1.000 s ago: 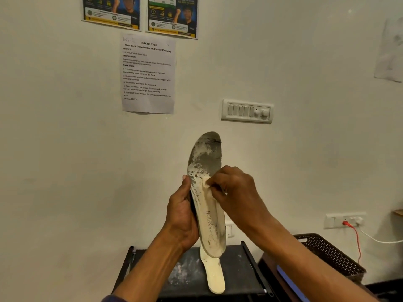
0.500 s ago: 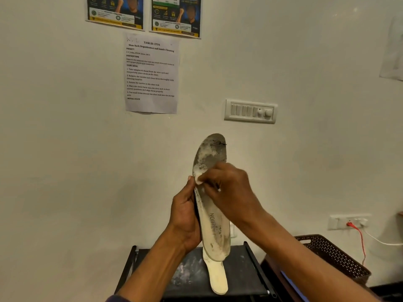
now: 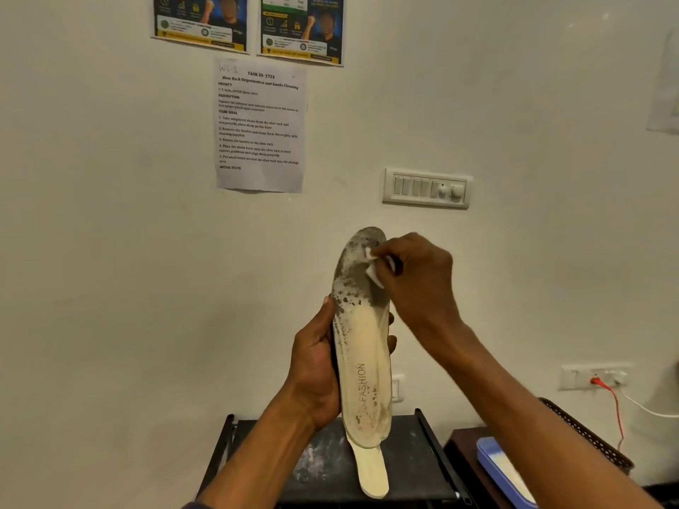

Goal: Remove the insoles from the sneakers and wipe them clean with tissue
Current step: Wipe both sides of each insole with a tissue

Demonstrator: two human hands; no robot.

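Note:
A cream insole (image 3: 362,347) marked "FASHION" stands upright in front of the wall, its toe end grey with dirt. My left hand (image 3: 319,365) grips it around the middle from the left. Near the toe, my right hand (image 3: 417,277) presses a small white tissue (image 3: 373,268) against the dirty patch. A second cream insole (image 3: 371,472) lies flat on the black shoe rack (image 3: 323,468) below. No sneakers are in view.
A dark perforated basket (image 3: 595,442) and a blue-lidded box (image 3: 503,472) sit on a low stand to the right of the rack. On the wall are a switch panel (image 3: 426,188), a taped task sheet (image 3: 260,124) and a socket with a red plug (image 3: 597,380).
My right hand has slid the tissue up the insole from its middle to near the toe. The left hand keeps its grip.

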